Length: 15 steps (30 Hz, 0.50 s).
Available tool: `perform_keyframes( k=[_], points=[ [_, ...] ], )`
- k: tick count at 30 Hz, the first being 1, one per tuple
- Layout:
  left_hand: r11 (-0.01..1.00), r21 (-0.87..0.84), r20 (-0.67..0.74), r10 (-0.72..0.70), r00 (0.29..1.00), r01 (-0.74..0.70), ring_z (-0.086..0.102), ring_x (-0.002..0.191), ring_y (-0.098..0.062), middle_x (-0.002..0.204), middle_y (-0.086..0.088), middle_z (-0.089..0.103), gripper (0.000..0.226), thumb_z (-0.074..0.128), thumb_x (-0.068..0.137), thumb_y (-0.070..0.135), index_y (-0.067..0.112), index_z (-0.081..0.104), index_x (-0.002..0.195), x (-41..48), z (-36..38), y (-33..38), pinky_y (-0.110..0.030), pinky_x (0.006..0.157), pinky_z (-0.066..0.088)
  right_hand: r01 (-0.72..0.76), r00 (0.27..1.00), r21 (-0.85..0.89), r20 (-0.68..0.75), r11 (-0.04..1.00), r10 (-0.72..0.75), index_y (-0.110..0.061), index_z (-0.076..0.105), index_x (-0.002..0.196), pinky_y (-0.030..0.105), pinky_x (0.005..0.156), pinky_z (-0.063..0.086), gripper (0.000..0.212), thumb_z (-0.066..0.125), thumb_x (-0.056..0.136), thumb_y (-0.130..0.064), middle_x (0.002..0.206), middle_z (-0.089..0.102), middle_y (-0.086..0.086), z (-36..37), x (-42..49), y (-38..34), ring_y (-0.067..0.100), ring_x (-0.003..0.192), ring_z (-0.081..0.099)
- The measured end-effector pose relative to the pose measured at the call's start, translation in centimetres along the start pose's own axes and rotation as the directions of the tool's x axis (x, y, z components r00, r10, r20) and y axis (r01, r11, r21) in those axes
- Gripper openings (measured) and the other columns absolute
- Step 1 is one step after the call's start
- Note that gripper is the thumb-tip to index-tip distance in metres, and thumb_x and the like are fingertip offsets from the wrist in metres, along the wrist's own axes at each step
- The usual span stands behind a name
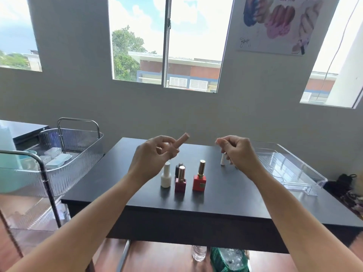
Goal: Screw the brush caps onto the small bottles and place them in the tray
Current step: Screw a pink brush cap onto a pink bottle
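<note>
My left hand [155, 154] is raised over the black table [196, 205], shut on a beige cylindrical cap [182, 140] that points up and to the right. My right hand [239, 152] hovers to the right with its fingers curled shut; nothing shows in them. A small white piece [222, 160] shows just below its fingers, partly hidden. Below my hands stand a white bottle [166, 176], a dark bottle [178, 167] behind it, a magenta bottle with a rose-gold cap [180, 181] and a red bottle with a gold cap [200, 178]. The clear tray [288, 154] lies at the table's right end.
A metal-framed cart with a clear ribbed basket [78, 148] stands left of the table. Under the table are a water bottle [198, 252] and a green basket [222, 258]. A dark bag [345, 180] lies on the floor at the right. The wall and windows are behind.
</note>
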<state>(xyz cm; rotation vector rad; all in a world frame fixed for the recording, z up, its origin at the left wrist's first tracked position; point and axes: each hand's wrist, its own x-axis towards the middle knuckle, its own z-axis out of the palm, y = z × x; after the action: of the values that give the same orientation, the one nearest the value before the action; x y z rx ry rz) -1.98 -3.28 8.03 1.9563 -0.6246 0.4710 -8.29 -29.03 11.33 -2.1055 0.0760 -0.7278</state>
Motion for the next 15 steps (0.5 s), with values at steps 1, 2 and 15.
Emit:
perform_keyframes(
  k=[1,2,15],
  points=[
    [0.998,-0.034,-0.009,-0.048,0.999,0.047,0.066,0.076,0.008,0.081,0.027,0.070,0.023,0.073,0.069,0.054,0.053,0.066,0.091,0.2,-0.2,-0.6,-0.021,0.066,0.050,-0.032,0.999,-0.001,-0.018,0.999,0.032,-0.022,0.071,0.078,0.034,0.055,0.047,0.016,0.065,0.090,-0.030,0.062,0.062,-0.002,0.0,0.3,0.8,0.015,0.052,0.054],
    [0.992,-0.078,-0.011,-0.100,0.995,0.099,0.068,0.075,0.006,0.080,0.027,0.071,0.025,0.072,0.065,0.059,0.053,0.066,0.090,0.3,-0.4,-1.3,-0.027,0.068,0.055,-0.063,0.997,-0.007,-0.036,0.998,0.062,-0.021,0.070,0.077,0.035,0.055,0.048,0.016,0.066,0.090,-0.028,0.062,0.062,-0.001,0.1,0.5,1.6,0.017,0.053,0.056],
    [0.900,-0.037,0.143,-0.425,0.894,0.434,0.073,0.081,-0.011,0.079,0.016,0.077,0.044,0.075,0.055,0.062,0.035,0.072,0.089,-0.3,0.8,-8.2,-0.037,0.077,0.056,-0.398,0.915,-0.200,-0.151,0.895,0.373,-0.005,0.056,0.125,0.051,0.094,0.049,0.049,0.070,0.081,-0.023,0.118,0.067,0.019,2.0,2.6,8.8,0.040,0.108,0.062]
  ],
)
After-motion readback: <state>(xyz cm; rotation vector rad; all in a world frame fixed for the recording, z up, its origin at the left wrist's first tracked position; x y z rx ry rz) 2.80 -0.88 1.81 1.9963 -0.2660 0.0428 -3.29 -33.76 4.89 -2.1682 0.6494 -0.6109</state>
